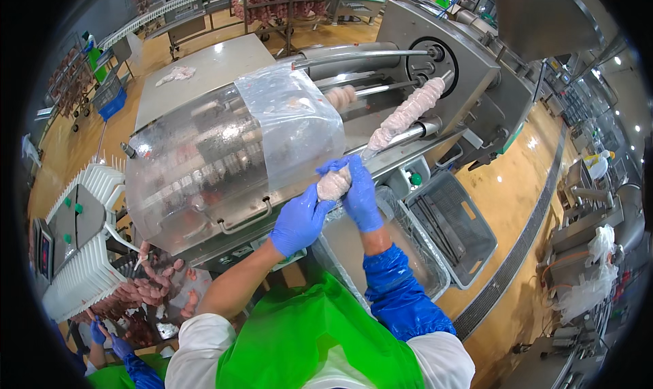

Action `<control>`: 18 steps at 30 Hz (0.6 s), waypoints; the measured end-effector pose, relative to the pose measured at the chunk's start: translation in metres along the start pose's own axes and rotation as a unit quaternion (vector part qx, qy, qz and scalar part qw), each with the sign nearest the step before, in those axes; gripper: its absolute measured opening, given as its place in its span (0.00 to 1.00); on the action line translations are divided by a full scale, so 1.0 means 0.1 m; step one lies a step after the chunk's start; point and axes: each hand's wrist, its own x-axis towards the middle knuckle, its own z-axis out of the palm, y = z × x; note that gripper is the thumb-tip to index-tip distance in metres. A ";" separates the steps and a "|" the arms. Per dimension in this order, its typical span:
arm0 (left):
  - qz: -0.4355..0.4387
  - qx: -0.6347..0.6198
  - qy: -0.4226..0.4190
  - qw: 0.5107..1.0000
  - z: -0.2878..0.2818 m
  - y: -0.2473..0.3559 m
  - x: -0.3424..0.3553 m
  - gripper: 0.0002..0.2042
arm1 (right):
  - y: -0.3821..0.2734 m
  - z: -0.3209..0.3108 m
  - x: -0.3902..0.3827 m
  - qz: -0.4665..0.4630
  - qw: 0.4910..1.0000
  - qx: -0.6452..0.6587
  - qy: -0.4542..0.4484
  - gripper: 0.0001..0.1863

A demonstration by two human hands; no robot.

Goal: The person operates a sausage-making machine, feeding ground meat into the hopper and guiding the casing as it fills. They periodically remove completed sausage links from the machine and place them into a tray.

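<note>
Both my hands, in blue gloves, close around a bunch of pale sausage casing (334,183) in front of the sausage filling machine. My left hand (299,219) grips its lower left side, and my right hand (360,195) wraps its right side. Just beyond my right hand, more gathered casing (411,113) is bunched along a slanting filling tube whose bare tip (447,78) shows at the upper end. A thin strand seems to run from it toward my hands. Further in, another casing piece (341,98) sits on a second tube.
A clear curved cover (197,157) with a plastic sheet (292,117) is at left. Below my hands stands a lined tub of cloudy water (411,260), beside a grey crate (469,219) holding long dark rods. At lower left, a co-worker's gloved hands (112,341) are near linked sausages (153,280).
</note>
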 end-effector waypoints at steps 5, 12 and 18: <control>-0.048 -0.071 -0.049 0.995 0.02 0.00 -0.10 0.18 | -0.17 -0.31 0.31 -0.153 0.984 0.063 0.068 0.23; -0.070 -0.131 -0.023 0.989 -0.02 -0.13 -0.10 0.17 | 0.24 -0.11 -0.04 0.081 0.990 0.052 -0.102 0.20; -0.113 -0.160 -0.076 0.978 0.03 -0.13 -0.18 0.19 | 0.00 -0.37 0.29 -0.075 0.994 0.078 -0.018 0.22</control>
